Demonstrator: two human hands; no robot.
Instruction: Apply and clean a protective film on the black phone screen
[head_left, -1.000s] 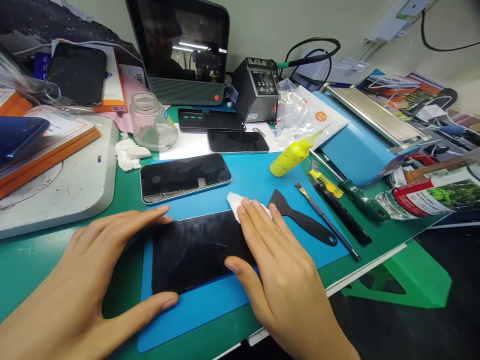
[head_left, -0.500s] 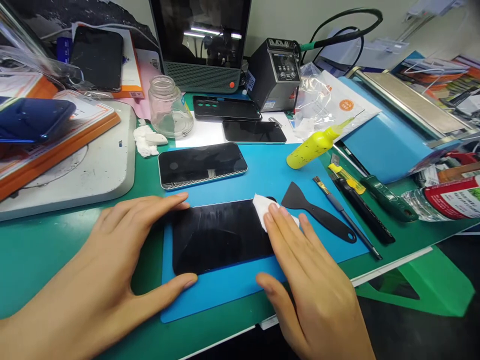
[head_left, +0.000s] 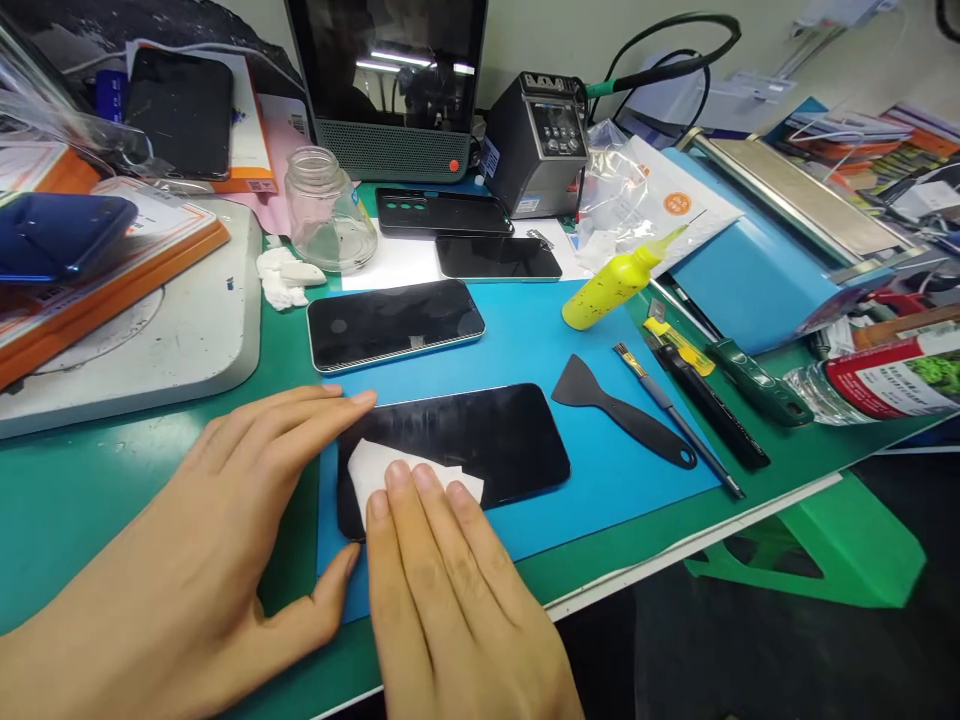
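A black smartphone (head_left: 510, 440) lies screen up on a blue mat (head_left: 600, 510), with faint streaks across its upper left part. My left hand (head_left: 217, 540) spans the phone's left end, fingertips by the upper corner and thumb by the lower one, holding it. Under the fingertips of my right hand (head_left: 457, 590) a folded white wipe (head_left: 375, 465) is pressed flat on the left half of the screen. My right thumb is out of sight. Just behind lies a second phone (head_left: 397, 325) with a pale frame.
On the right lie a black scraper (head_left: 630, 420), a brush (head_left: 675, 415), a utility knife (head_left: 709, 400) and a green-handled tool (head_left: 761, 385). A yellow dropper bottle (head_left: 611, 290) rests tilted on the mat. Behind stand a glass jar (head_left: 326, 215) and a control box (head_left: 536, 145).
My right hand has slid the wipe leftward across the screen, from the right end to the left half. My left hand stays at the phone's left end. The view has shifted slightly.
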